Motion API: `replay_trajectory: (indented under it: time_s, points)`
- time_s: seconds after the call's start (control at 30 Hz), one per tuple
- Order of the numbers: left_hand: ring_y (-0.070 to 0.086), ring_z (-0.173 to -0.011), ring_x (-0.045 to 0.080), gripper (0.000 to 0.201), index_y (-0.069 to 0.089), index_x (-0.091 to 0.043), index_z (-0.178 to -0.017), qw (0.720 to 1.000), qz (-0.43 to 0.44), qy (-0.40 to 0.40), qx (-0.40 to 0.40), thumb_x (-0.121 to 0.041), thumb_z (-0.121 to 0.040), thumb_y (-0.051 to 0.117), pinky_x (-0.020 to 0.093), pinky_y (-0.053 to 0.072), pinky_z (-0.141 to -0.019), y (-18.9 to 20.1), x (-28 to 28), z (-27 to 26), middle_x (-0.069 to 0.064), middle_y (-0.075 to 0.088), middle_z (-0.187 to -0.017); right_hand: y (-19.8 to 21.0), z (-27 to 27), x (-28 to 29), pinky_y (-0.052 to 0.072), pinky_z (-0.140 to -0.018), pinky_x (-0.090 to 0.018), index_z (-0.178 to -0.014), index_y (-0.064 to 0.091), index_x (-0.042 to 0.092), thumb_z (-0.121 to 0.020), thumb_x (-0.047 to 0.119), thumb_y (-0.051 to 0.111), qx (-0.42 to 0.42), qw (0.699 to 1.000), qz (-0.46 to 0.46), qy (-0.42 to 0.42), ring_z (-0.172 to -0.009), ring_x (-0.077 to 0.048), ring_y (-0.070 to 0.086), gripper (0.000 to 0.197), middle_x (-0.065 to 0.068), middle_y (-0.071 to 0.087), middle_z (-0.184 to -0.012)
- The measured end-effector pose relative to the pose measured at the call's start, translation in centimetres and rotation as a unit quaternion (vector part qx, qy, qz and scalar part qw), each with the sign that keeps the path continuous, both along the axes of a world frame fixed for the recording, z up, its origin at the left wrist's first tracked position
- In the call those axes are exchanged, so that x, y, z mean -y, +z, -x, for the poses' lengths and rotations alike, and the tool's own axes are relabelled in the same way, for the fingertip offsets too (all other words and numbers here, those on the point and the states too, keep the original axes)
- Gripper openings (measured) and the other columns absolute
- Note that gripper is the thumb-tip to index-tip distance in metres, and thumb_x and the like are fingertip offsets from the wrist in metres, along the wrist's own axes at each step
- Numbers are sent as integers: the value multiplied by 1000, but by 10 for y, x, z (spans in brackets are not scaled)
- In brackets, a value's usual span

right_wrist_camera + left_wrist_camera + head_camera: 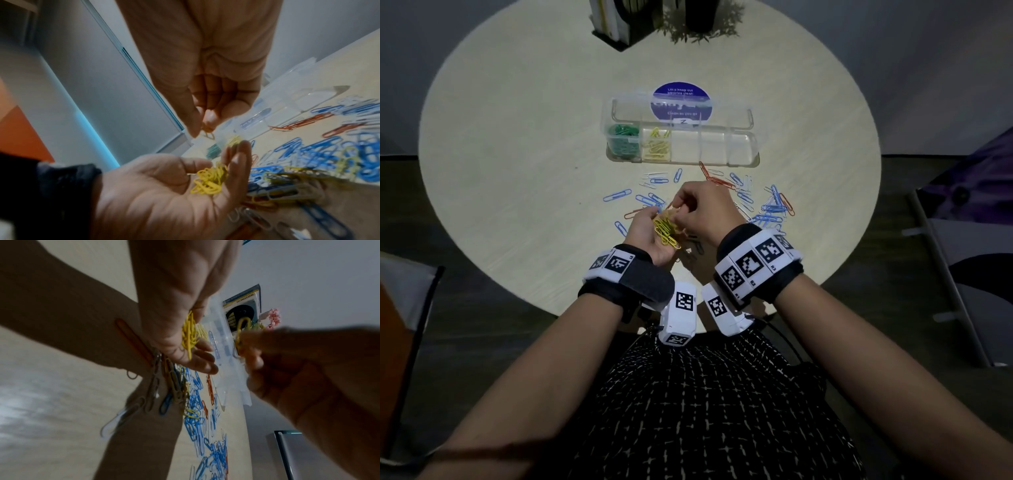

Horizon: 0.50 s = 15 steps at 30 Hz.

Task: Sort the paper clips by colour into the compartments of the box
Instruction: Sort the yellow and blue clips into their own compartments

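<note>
My left hand (645, 228) lies palm up just above the table and carries a bunch of yellow paper clips (666, 230) in its cupped palm (164, 194). The right hand (683, 209) hovers over it and pinches one yellow paper clip (241, 331) between thumb and forefinger (208, 131). The clear box (743, 147) stands beyond the hands. Green clips (622, 138) fill its leftmost compartment and yellow clips (656, 145) the one beside it. Loose blue clips (770, 209), red clips (710, 176) and white clips (654, 176) lie between box and hands.
The box lid (722, 111) stands open behind the box, over a round blue sticker (681, 102). A book holder (613, 24) and a potted plant (700, 17) stand at the round table's far edge. A chair (962, 257) is at the right.
</note>
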State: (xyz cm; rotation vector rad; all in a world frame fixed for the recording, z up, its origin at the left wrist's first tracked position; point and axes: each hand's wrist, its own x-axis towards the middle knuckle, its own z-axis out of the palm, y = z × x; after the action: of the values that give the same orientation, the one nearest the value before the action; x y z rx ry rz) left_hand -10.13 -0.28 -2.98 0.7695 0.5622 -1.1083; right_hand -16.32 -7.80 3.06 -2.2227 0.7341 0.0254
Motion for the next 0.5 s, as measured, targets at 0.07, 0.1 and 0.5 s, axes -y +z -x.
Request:
replay_trajectory:
  time_s: [0.07, 0.1, 0.5]
  points:
    - [56, -57, 16, 47, 54, -5, -76, 999, -34, -20, 13, -32, -101, 25, 23, 47, -56, 0, 5, -5, 11, 62, -60, 1, -3, 6, 44, -85, -33, -88, 68, 4, -80, 4, 61, 23, 1000, 12, -14, -100, -31, 58, 10, -14, 70, -92]
    - [50, -40, 11, 46, 48, -9, -68, 997, -62, -37, 28, -31, -101, 26, 17, 41, -41, 2, 7, -9, 5, 54, -44, 1, -4, 12, 41, -84, -29, -89, 68, 3, -81, 5, 61, 28, 999, 20, -23, -98, -29, 59, 11, -13, 70, -93]
    - [44, -69, 23, 50, 37, -14, -52, 776, -332, -83, 530, -31, -98, 38, 26, 30, -64, 68, 96, -114, 9, 52, -64, -40, 0, 68, 47, -93, -41, -101, 62, 3, -86, 13, 54, -136, 984, 111, 12, -111, -33, 49, 20, -17, 55, -114]
